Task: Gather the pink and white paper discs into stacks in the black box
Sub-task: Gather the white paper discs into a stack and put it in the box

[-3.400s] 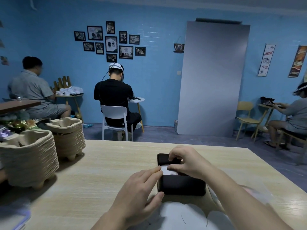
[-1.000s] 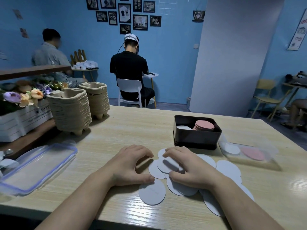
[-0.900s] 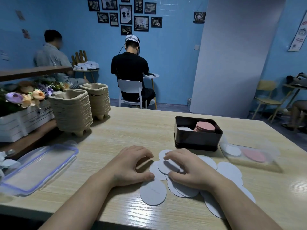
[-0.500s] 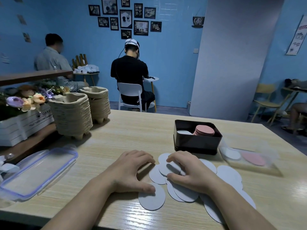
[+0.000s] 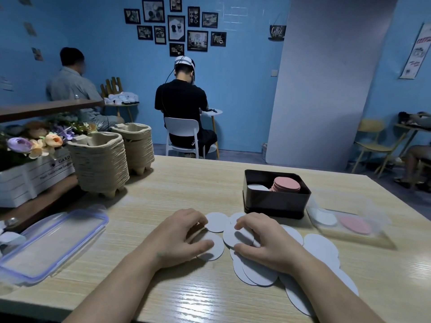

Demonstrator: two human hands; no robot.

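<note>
Loose white discs (image 5: 319, 247) lie overlapping on the desk (image 5: 186, 187), fanned from the centre out toward 4 o'clock. At 12 o'clock of the fan stands the black box (image 5: 276, 202). It holds a pink stack (image 5: 285, 184) on its right side and a low white pile (image 5: 256, 187) on its left.

My right hand (image 5: 261, 243) is curled over the near end of the fan, thumb and fingers closing round a few discs. My left hand (image 5: 180, 236), just beside it at 9 o'clock, arches over another disc with its thumb on the near edge and its fingertips at the far edge. I cannot tell whether any disc is off the desk.

I judge the step to be gathering white discs, with the pink ones apparently boxed. The next move calls for squaring the pinched discs into one even pile before carrying it to the box's left side.

A clear tub (image 5: 345, 223) at 4 o'clock of the box holds one white and one pink disc. A clear lid (image 5: 53, 243) lies at 9 o'clock, with stacks of pulp trays (image 5: 100, 164) at 10 o'clock.
</note>
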